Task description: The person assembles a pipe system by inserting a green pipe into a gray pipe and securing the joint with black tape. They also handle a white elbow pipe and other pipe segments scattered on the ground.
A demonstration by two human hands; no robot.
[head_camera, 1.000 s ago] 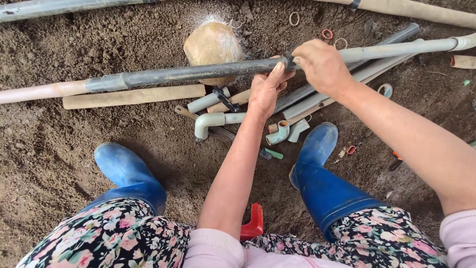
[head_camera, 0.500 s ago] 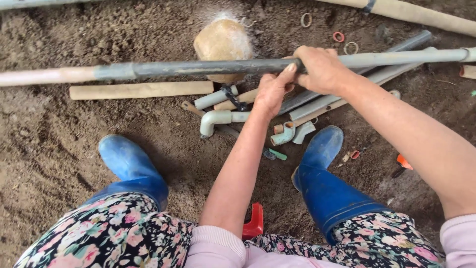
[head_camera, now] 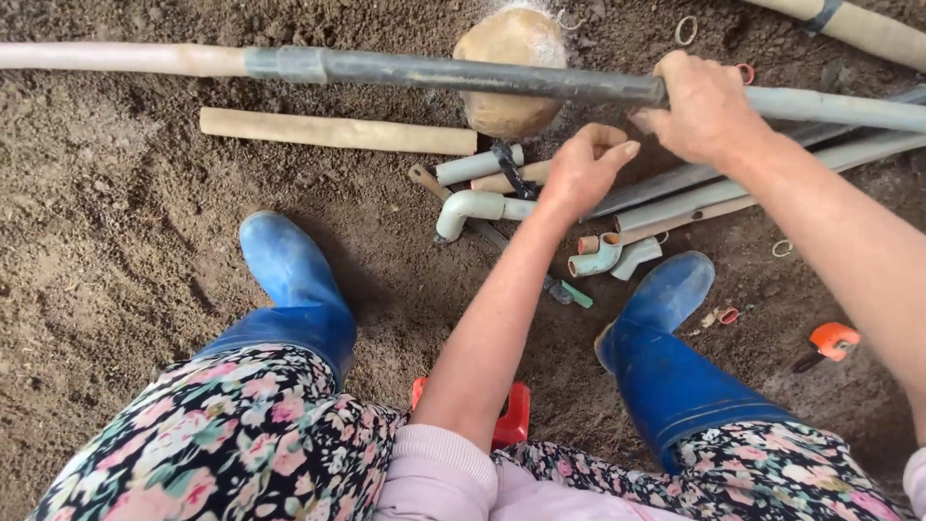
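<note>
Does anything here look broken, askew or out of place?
Nothing looks broken. The long pipe, gripped by the right hand, changes from pale to dark at a taped-looking join. Loose elbow fittings and small rings lie scattered on the soil. The left hand holds nothing visible.

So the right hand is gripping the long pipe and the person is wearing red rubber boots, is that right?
Not quite. The right hand does grip the long pipe, but the rubber boots are blue, not red, as the head view shows. The only red thing near the legs is a small object on the soil between them.
</note>
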